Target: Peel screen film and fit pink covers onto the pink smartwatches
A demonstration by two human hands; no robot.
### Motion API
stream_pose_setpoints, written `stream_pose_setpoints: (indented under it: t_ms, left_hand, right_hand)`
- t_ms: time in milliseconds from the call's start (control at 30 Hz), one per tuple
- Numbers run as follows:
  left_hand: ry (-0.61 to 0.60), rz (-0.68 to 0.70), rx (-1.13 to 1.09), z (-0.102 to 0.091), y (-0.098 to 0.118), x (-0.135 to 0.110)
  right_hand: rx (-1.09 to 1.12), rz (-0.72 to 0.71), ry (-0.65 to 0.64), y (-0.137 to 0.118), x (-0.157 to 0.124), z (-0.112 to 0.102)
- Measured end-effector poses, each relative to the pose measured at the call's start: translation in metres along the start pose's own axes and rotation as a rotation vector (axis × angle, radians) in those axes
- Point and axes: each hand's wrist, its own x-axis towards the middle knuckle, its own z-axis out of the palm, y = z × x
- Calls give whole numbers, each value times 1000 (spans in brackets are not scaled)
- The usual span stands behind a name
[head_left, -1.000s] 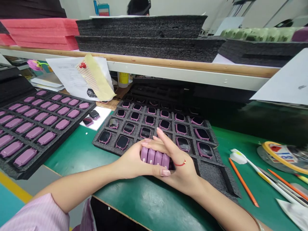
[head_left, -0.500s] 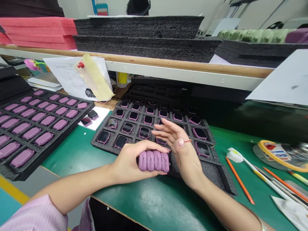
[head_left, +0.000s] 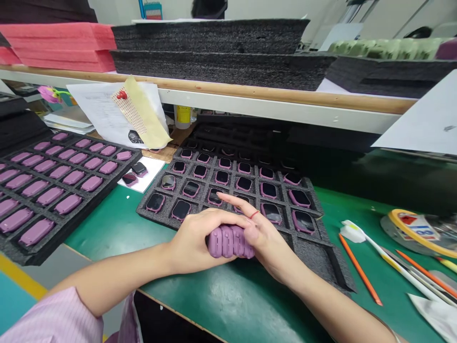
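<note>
Well, in the head view the left hand (head_left: 196,239) curls around a row of mauve smartwatches (head_left: 228,242), held on edge at lower centre of the frame, just above the near part of a dark grey foam tray (head_left: 311,255). Its fingers (head_left: 223,218) wrap closely across the top of the row. The right hand (head_left: 266,236) meets the row from the lower right, its thumb pressed over the far end and its index finger (head_left: 233,201) reaching out over the tray, with a thin red thread ring (head_left: 254,215) on one finger. Pressure from both ends seems the sound way to keep such a row squared, with the watch faces kept off the foam edges.

Around the hands, watches with dark screens (head_left: 182,209) sit in the tray's grid of pockets. At the left of the frame, a second foam tray (head_left: 21,255) carries mauve watches (head_left: 37,232) lying screen-down. Two more watches (head_left: 134,174) rest on a white card (head_left: 148,176) on the green counter (head_left: 107,224). At the right are orange pencils (head_left: 360,269) and a roll of tape (head_left: 416,233). Along the top of the frame, on a wood-edged shelf (head_left: 250,88), are stacks of dark foam (head_left: 210,38) and pink foam (head_left: 60,47).
</note>
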Motion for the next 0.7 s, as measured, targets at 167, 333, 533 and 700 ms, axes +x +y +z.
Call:
stream_pose_setpoints:
  t_ms: [167, 333, 533, 700]
  left_hand:
    - [20, 104, 101, 1, -4, 0]
    - [-7, -300, -277, 2, 3, 0]
    - [-7, -661, -875, 10, 10, 9]
    - [49, -610, -990, 11, 14, 9]
  right_hand:
    - [-175, -107, 85, -11, 1, 11]
    - [-389, -369, 154, -8, -2, 6]
    - [-728, -594, 13, -2, 2, -1]
    - [-756, -609, -12, -9, 1, -5]
